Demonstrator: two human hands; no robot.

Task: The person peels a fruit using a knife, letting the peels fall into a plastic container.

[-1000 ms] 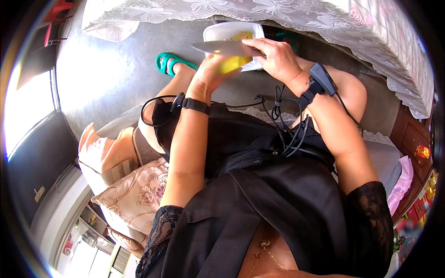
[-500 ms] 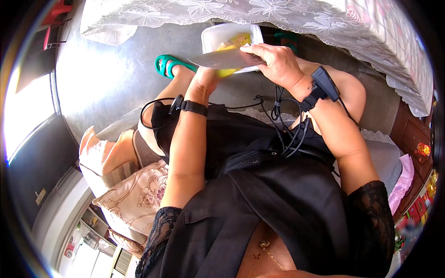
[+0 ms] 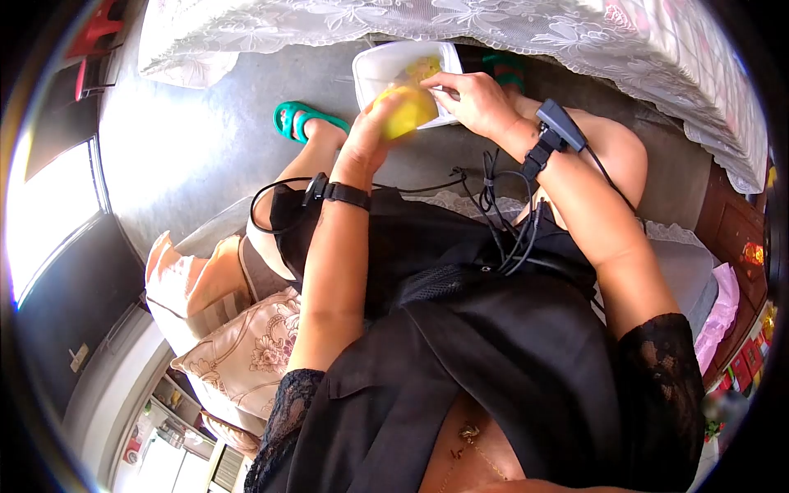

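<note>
A rounded yellow fruit [image 3: 411, 113], blurred by motion, is held in my left hand [image 3: 374, 131] over the near side of a white bin [image 3: 367, 74]. Its kind is hard to tell. My right hand [image 3: 485, 105] is closed around a knife [image 3: 449, 91], just right of the fruit. Only a thin sliver of the knife shows between the fingers; its broad blade is turned out of sight. Yellow peelings [image 3: 425, 66] lie inside the bin.
A table with a white lace cloth [image 3: 493, 20] stands beyond the bin. Black cables [image 3: 501, 222] hang across my lap from the wrist straps. A green sandal [image 3: 296, 121] is on my foot, left of the bin. A floral cushion [image 3: 263, 345] sits at my left side.
The knife's broad blade, earlier flat across the fruit, has turned out of view. My left hand has lifted and tilted the fruit, which now shows more fully.
</note>
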